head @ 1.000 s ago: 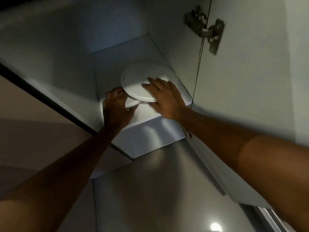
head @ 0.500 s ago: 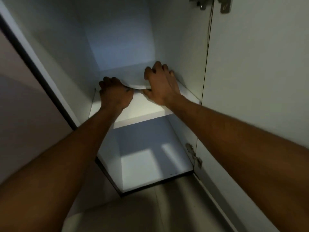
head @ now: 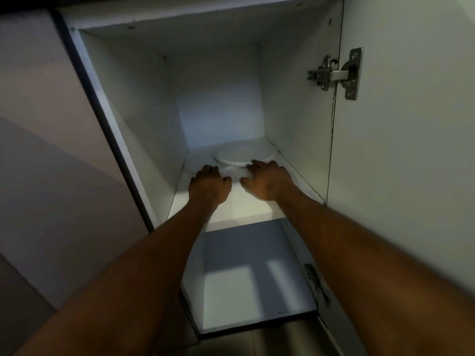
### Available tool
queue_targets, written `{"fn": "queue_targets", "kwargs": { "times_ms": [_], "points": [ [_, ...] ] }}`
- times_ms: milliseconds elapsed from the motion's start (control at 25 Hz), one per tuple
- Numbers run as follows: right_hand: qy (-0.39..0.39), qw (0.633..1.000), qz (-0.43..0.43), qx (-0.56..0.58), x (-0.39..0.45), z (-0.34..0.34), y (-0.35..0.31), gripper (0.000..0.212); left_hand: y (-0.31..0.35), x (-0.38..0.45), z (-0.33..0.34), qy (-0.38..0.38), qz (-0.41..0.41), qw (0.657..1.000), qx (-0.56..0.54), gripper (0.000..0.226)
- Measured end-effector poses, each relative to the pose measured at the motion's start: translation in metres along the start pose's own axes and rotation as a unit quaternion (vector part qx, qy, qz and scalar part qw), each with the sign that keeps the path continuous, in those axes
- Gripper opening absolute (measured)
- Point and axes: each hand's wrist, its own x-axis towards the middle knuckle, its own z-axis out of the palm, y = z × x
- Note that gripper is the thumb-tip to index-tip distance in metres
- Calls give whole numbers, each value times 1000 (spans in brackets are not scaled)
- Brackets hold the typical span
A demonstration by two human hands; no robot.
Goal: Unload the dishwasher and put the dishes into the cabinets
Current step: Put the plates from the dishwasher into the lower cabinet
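Inside the open white cabinet, a small white plate (head: 245, 154) lies flat on the upper shelf (head: 244, 208), on top of a wider white plate (head: 232, 171) whose rim shows between my hands. My left hand (head: 209, 187) has its fingers curled over the wider plate's near-left rim. To the right, my right hand (head: 267, 182) has its fingers stretched out, with the tips touching the front edges of the plates. Both forearms reach up from below.
The cabinet door (head: 401, 150) stands open on the right, with a metal hinge (head: 334, 73) near its top. A lower shelf (head: 244, 291) sits under the upper one. A closed cabinet front (head: 51, 150) runs along the left.
The plates have gone from the shelf's front edge to deeper inside the cabinet. My hands have drawn back towards me a little. The view has tilted and now shows the whole upper compartment.
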Motion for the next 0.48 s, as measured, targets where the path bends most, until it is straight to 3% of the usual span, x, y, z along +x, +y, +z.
{"fn": "queue_targets", "kwargs": {
  "times_ms": [160, 480],
  "points": [
    [-54, 997, 53, -19, 17, -5, 4, 81, 2, 28, -4, -100, -47, 994, -13, 77],
    [-96, 994, 56, -13, 49, 3, 15, 81, -7, 55, 8, -127, -61, 990, -5, 79]
  ]
}}
